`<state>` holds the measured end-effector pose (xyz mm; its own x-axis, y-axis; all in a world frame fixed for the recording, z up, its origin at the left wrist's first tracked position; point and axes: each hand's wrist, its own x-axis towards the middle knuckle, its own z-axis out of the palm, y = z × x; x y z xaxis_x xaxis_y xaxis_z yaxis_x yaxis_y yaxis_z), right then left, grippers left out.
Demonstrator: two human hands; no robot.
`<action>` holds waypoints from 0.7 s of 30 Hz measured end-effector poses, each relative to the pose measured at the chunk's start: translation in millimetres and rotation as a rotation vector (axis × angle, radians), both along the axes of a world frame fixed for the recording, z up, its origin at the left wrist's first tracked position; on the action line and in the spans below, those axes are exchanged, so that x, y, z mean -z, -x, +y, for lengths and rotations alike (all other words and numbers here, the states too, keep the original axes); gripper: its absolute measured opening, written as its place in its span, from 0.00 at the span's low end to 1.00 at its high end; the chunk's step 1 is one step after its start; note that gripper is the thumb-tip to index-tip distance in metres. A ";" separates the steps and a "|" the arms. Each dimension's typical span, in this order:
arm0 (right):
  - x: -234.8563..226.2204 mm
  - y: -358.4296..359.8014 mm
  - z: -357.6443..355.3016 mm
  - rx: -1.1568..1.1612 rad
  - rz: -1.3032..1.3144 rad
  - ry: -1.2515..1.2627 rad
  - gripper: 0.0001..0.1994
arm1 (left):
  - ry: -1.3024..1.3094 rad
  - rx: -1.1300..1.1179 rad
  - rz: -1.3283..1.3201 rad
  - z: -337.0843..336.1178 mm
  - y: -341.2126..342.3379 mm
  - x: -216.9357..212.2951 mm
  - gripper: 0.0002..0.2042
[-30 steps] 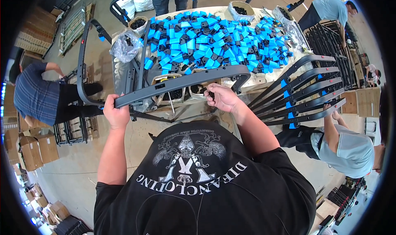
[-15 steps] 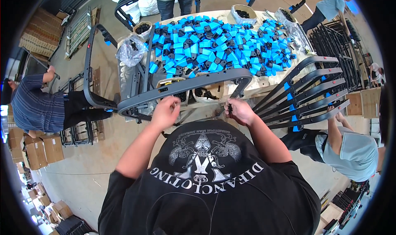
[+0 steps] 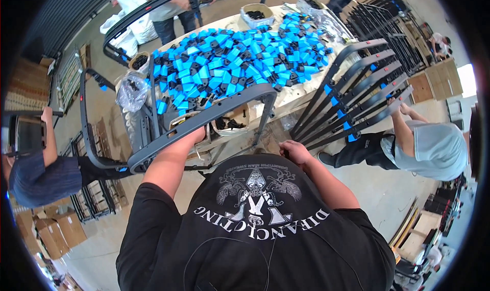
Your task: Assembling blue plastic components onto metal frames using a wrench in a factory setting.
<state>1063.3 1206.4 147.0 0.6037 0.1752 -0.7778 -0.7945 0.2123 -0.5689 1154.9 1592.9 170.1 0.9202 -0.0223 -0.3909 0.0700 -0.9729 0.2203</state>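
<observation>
A dark grey tubular metal frame (image 3: 209, 116) with rounded corners rests at the near edge of the table, in front of me. My left hand (image 3: 201, 135) reaches beneath its long bar toward the boxes of small parts; the fingers are hidden. Just right of the frame's end, my right hand (image 3: 294, 151) is closed, and what it holds, if anything, does not show. Beyond the bar an open box (image 3: 230, 123) contains small black parts. A large heap of blue and black plastic pieces (image 3: 224, 64) covers the tabletop behind.
Several similar frames (image 3: 352, 94) lean together at right, where a person in grey (image 3: 434, 148) grips them. Another person (image 3: 43, 176) stands at left beside an upright frame (image 3: 84, 122). A plastic bag (image 3: 131, 93) and a tub (image 3: 256, 16) of black parts sit on the table.
My left hand has gone from in front of the frame's bar to beneath it. My right hand stays near the frame's right end. The view has shifted, so the table appears farther left.
</observation>
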 end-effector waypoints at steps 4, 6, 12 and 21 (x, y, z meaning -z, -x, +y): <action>1.3 12.6 -10.8 -0.013 -0.036 0.047 0.07 | 0.017 -0.013 -0.029 12.7 1.4 44.2 0.19; -0.6 15.0 -9.3 0.013 -0.004 0.072 0.07 | -0.124 0.055 -0.031 24.5 0.9 71.3 0.20; 1.0 10.9 3.1 -0.065 -0.039 0.103 0.07 | 0.040 0.015 -0.162 42.6 4.0 110.1 0.16; 7.6 9.3 14.5 -0.134 -0.046 0.142 0.07 | 0.105 0.014 -0.011 42.0 4.3 92.6 0.18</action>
<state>1054.0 1220.9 139.4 0.6176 0.1463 -0.7728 -0.7830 0.0215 -0.6217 1150.6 1634.9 77.4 0.9238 -0.0758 -0.3753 0.0531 -0.9453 0.3218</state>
